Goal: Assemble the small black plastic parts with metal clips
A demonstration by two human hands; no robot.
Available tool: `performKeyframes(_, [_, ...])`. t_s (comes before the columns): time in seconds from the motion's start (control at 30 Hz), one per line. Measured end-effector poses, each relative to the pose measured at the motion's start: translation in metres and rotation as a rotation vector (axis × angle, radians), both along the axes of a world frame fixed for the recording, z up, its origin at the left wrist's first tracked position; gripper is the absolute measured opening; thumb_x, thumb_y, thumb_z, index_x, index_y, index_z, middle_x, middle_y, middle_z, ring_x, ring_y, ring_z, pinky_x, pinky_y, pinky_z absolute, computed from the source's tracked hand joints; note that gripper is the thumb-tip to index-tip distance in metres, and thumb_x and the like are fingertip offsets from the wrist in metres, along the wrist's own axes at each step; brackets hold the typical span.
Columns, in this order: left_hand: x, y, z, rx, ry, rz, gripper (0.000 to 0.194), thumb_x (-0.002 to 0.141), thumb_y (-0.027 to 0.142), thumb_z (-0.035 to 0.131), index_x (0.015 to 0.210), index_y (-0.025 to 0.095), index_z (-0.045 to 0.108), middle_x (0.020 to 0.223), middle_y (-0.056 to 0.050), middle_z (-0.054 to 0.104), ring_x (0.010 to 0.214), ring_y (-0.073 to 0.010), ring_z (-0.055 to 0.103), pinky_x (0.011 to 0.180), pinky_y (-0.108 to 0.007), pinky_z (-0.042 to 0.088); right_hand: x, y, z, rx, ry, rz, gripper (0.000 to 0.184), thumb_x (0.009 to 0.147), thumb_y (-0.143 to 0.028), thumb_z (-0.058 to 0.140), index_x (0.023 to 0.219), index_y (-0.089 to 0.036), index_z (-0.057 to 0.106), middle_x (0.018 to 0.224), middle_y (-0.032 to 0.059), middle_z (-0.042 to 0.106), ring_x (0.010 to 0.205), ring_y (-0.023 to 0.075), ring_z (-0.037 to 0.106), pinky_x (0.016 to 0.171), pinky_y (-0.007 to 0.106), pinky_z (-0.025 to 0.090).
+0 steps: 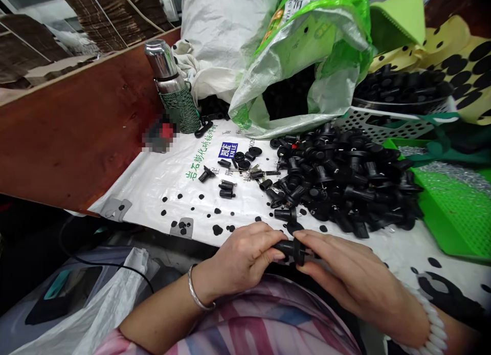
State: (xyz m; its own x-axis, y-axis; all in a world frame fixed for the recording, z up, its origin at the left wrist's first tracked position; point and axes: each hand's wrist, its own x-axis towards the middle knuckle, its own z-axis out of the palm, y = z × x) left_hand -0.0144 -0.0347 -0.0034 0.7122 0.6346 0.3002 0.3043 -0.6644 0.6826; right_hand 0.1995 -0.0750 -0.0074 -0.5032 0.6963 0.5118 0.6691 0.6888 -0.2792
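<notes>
Big white printed sheet (153,176) covers the worktop, brown board (76,130) running along its left edge. White sack (226,32) at the back; green-and-clear bag (284,58) just beside it, mouth open toward the camera, dark inside, contents unclear. Right of center, a heap of black parts (337,181), mostly disc-and-stem shapes, dumped loose in no order. Green tray (448,222) right of the heap, shiny metal bits (456,168) inside it; white perforated basket (368,122) behind the heap, with a pan (402,107) of more black pieces on top. Left hand (241,255) and right hand (353,278) meet at the near edge of the sheet, in front of the heap. Left has thumb and forefinger pinched tight on the stem of a black disc-and-stem part (293,248); right spans the disc, fingertips on its upper edge and thumb at the lower edge, gap only as wide as the disc. Thin ends poke out toward the right palm, too blurred to name. Flask (176,89) in a knitted cover stands by the board. Smallest stuff mid-sheet: short black cylinders (227,185), ribbed discs (243,165), brassy bits (255,168), lying apart from each other or nearly so. Progress: exactly one part in hand, apparently mid-handling; loose pieces not joined up; heap looks much alike throughout, can't tell finished from waiting, no count possible.
</notes>
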Motion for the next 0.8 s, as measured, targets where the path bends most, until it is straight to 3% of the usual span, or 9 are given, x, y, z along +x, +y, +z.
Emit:
performKeyframes(0.23, [0.004,-0.005,-0.015,0.254,-0.048,0.162,0.025,0.088,0.017,0.043,0.111,0.01,0.051,0.091,-0.012,0.062,0.081,-0.0184,0.056,0.071,-0.03,0.05,-0.013,-0.003,0.01,-0.12,0.061,-0.113,0.043,0.083,-0.03,0.056,0.122,-0.015,0.048,0.11,0.0126,0.064,0.098,0.0226,0.063,0.084,0.033,0.054])
performKeyframes(0.47, [0.002,-0.006,-0.007,0.29,-0.029,0.168,0.025,0.088,0.018,0.044,0.109,0.008,0.053,0.087,-0.012,0.062,0.079,-0.0193,0.056,0.069,-0.03,0.049,-0.013,-0.004,0.013,-0.262,0.113,-0.112,0.043,0.085,-0.028,0.054,0.126,-0.02,0.045,0.111,0.0089,0.064,0.095,0.0198,0.064,0.081,0.029,0.055])
performKeyframes(0.57, [-0.002,-0.005,-0.002,0.179,-0.04,0.064,0.025,0.089,0.019,0.042,0.106,0.007,0.055,0.084,-0.012,0.061,0.075,-0.0178,0.055,0.068,-0.028,0.048,-0.008,-0.004,0.01,-0.172,0.027,-0.006,0.045,0.084,-0.024,0.055,0.128,-0.018,0.044,0.115,0.0111,0.061,0.105,0.0212,0.059,0.088,0.03,0.052])
performKeyframes(0.67, [-0.009,-0.001,0.0,-0.031,-0.099,-0.061,0.025,0.089,0.022,0.043,0.103,0.008,0.059,0.081,-0.01,0.059,0.074,-0.0164,0.053,0.069,-0.027,0.046,-0.005,-0.005,0.01,-0.074,-0.087,0.11,0.047,0.085,-0.017,0.053,0.13,-0.014,0.041,0.12,0.0132,0.058,0.112,0.0201,0.054,0.093,0.031,0.049])
performKeyframes(0.8, [-0.015,0.002,0.0,-0.603,-0.189,-0.227,0.027,0.087,0.031,0.047,0.094,0.01,0.063,0.073,-0.004,0.054,0.059,-0.0107,0.05,0.056,-0.022,0.044,-0.006,-0.004,0.015,-0.042,-0.159,0.217,0.04,0.089,-0.018,0.046,0.129,-0.014,0.042,0.121,0.0131,0.057,0.112,0.018,0.053,0.092,0.029,0.049])
